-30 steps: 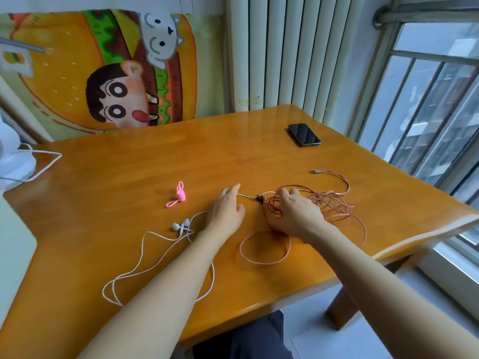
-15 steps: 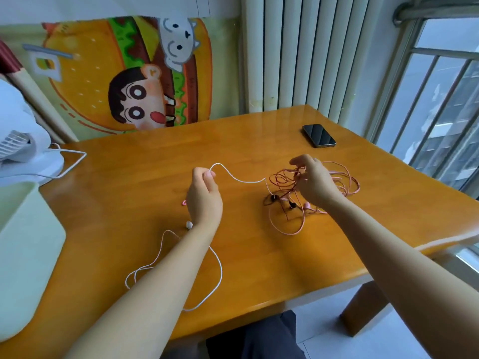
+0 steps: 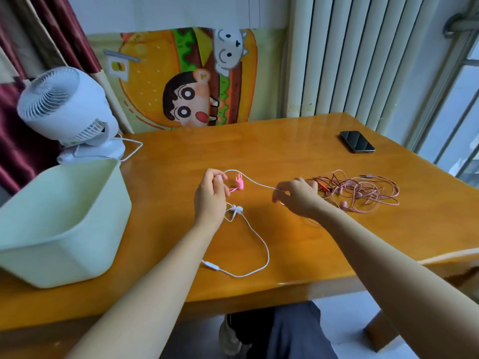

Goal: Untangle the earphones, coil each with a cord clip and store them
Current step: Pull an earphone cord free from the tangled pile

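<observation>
Early days, by my reading: the left hand (image 3: 211, 198) and right hand (image 3: 298, 196) each pinch the white earphones' cord (image 3: 259, 244), a short stretch pulled tight between them above the pink bunny cord clip (image 3: 239, 183). The pink and dark-red tangle (image 3: 363, 193) lies knotted just beyond the right hand (whether the white end is caught in it, I cannot tell). Nothing is coiled or clipped, and no earphones show in the pale green bin (image 3: 59, 221). The white loop lies near the table (image 3: 181, 156) front edge, with bare wood toward the bin and the phone (image 3: 357, 141) well apart.
</observation>
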`<action>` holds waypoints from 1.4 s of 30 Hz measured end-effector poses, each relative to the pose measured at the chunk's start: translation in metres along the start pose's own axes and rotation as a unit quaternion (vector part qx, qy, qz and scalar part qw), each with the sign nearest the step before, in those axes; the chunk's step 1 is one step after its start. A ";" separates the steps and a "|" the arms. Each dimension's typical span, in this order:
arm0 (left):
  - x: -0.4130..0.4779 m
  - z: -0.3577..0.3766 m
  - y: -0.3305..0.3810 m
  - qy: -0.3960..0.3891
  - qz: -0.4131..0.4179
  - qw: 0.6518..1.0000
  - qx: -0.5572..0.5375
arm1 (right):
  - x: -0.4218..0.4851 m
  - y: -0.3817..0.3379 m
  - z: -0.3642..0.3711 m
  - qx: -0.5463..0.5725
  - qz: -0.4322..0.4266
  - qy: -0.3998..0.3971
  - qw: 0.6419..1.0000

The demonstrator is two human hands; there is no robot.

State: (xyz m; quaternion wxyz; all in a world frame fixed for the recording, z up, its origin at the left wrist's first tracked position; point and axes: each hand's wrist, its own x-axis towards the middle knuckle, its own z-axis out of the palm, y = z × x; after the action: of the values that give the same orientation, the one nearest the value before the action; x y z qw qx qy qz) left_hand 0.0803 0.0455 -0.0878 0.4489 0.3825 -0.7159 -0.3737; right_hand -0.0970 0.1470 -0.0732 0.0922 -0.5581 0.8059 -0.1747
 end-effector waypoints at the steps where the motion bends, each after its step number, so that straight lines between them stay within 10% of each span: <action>1: 0.000 -0.004 -0.004 0.025 -0.025 0.999 0.022 | -0.002 -0.002 -0.003 0.064 0.001 0.010 0.998; 7: 0.004 -0.013 -0.009 -0.017 -0.106 0.989 0.104 | -0.012 -0.024 -0.030 0.466 0.025 0.022 0.884; 18: -0.015 -0.006 0.035 0.103 0.067 0.991 0.061 | -0.026 -0.025 -0.032 0.474 0.125 -0.017 0.871; 22: -0.022 0.010 0.045 -0.096 0.160 0.981 0.052 | -0.030 -0.022 -0.034 0.500 0.114 -0.015 0.859; 25: -0.031 0.027 0.048 -0.244 0.016 0.969 -0.020 | -0.032 -0.023 -0.033 0.537 0.098 -0.006 0.838; 34: -0.034 0.026 0.052 -0.337 -0.013 0.941 -0.039 | -0.035 -0.007 -0.039 0.682 0.101 0.056 0.722; 39: -0.037 0.024 0.053 -0.322 -0.083 0.934 -0.133 | -0.030 -0.003 -0.026 0.430 0.075 0.175 0.882; 42: -0.038 0.025 0.058 -0.339 -0.131 0.909 -0.204 | -0.035 -0.006 -0.023 0.385 -0.059 0.120 0.913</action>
State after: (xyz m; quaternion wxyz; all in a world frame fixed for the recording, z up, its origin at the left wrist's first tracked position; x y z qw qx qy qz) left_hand 0.0564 0.1089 -0.0586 0.1946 0.2227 -0.6768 -0.6742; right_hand -0.0871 0.1814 -0.0512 0.1920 -0.5002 0.6470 -0.5425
